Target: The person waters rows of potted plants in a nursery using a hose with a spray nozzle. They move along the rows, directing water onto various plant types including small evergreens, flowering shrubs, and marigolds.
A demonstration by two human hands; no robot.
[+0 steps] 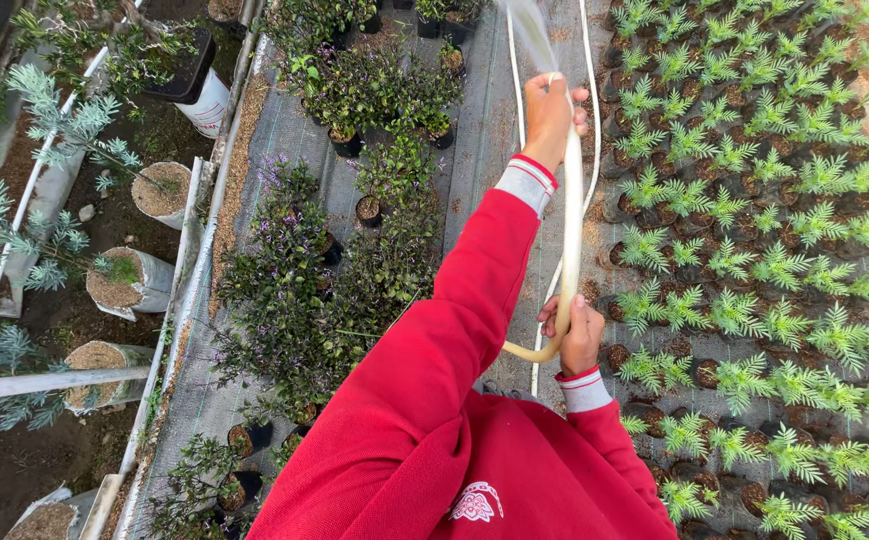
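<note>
- Where both arms reach out over the plant beds, a pale cream hose [571, 215] runs between the two hands, smooth, rubbery and round in section, bending into a tight loop at its lower end.
- At the top the left hand [550, 112] is closed around the hose near its outlet, fingers wrapped tight, and a blurred spray of water [530, 30] leaves from just beyond the fist.
- Lower down, the right hand [579, 335] is clenched on the hose just above the loop.
- Both arms wear a red sweatshirt [434, 400] of soft knit, with grey ribbed cuffs edged in red stripes.
- Behind the hands a second length of white hose [514, 70] lies along the grey woven ground cloth [484, 150].
- To the right, small black pots holding feathery bright green seedlings [754, 200] stand in close rows.
- To the left, bushier dark-leaved potted plants [304, 290] with small purple flowers crowd together.
- Further left, silvery needle-leaved plants [64, 120] grow in pale soil-filled bags.
</note>
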